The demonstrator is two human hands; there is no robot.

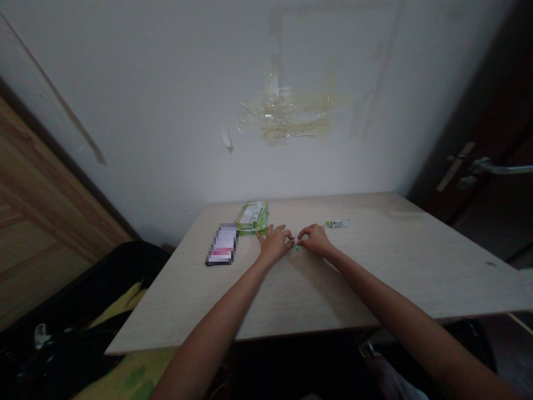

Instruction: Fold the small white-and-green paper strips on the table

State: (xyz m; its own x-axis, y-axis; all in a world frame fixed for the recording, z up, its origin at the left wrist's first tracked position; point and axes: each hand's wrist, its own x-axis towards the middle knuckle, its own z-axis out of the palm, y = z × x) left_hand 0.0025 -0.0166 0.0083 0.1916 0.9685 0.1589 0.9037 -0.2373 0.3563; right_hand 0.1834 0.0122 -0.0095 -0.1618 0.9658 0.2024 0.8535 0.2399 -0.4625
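Over the middle of the table, my left hand [275,243] pinches with thumb and index finger, its other fingers spread. Facing it, my right hand [315,240] pinches too, fingers curled. Between the two sets of fingertips is a small green-and-white piece [296,246], held low at the tabletop; its kind is too small to make out. Just beyond my left hand lies a stack of flat green-and-white packets [252,215]. To the right, past my right hand, rests a small crumpled or folded green-and-white packet [337,223].
A phone with a lit, blurred screen [224,244] lies left of the packets on the pale wooden table [375,278]. Behind stands a wall with old tape [287,119]. A door handle [499,168] is at right; dark bags and yellow cloth [125,303] sit at left.
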